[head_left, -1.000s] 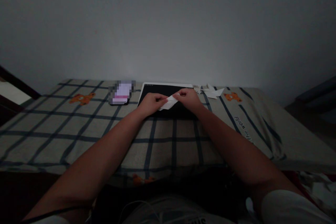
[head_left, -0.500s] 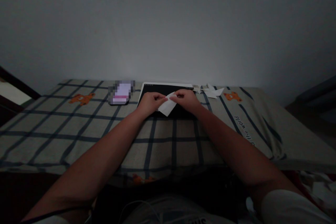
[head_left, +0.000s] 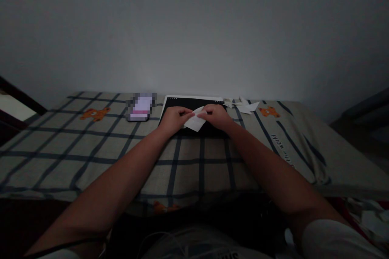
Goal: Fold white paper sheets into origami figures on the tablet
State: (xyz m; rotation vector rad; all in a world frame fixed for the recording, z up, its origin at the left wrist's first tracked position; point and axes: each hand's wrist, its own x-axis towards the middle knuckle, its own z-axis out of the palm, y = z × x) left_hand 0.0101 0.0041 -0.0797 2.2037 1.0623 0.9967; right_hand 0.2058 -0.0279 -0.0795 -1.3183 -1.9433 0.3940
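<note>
A small folded piece of white paper [head_left: 196, 124] is held between both hands. My left hand [head_left: 175, 119] pinches its left side between thumb and fingers. On its right side, my right hand [head_left: 217, 115] grips it the same way, the thumb pressed on the paper. Both hands are just over a black, flat notebook-like board [head_left: 194, 102] with a pale edge and small white marks in its upper corners. The paper's lower corner points toward me. Its finer folds are too dark to make out.
A checked cloth [head_left: 121, 170] with bear prints covers the table. To the left lies a phone [head_left: 140, 107] with a lit, blurred screen. Folded white paper pieces [head_left: 247, 106] lie right of the board. A grey wall [head_left: 194, 32] rises behind.
The paper has turned slightly between my fingers, its lower corner shifting a little to the right and up. Both hands have stayed nearly in place.
</note>
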